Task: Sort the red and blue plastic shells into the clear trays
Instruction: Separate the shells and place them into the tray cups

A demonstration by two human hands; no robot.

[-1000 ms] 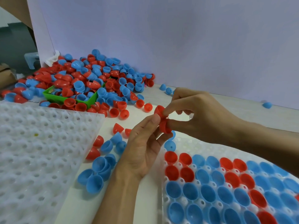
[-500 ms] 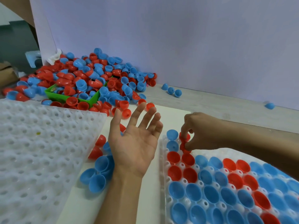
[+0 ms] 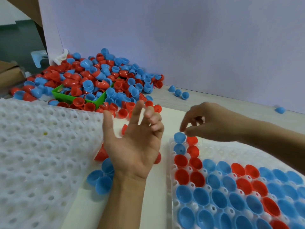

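Observation:
A clear tray (image 3: 219, 147) at the lower right holds several red and blue shells in its pockets. Two red shells (image 3: 192, 145) sit at its far left corner beside two blue shells (image 3: 179, 142). My right hand (image 3: 212, 122) hovers just above that corner with fingers loosely spread and holds nothing. My left hand (image 3: 132, 142) is palm up between the two trays, fingers relaxed and empty. A big heap of red and blue shells (image 3: 99, 80) lies at the back left. Loose blue shells (image 3: 100, 179) and red shells (image 3: 101, 155) lie under my left wrist.
A second clear tray (image 3: 41, 154) with bare pockets fills the left side. A green bin (image 3: 99, 101) sits buried in the heap. A lilac wall panel (image 3: 198, 47) closes off the back. Stray blue shells (image 3: 179, 92) lie along its foot.
My right hand set the red shells into the tray's far left corner and let go, lifting slightly. My left hand released, opened palm up and stayed between the trays.

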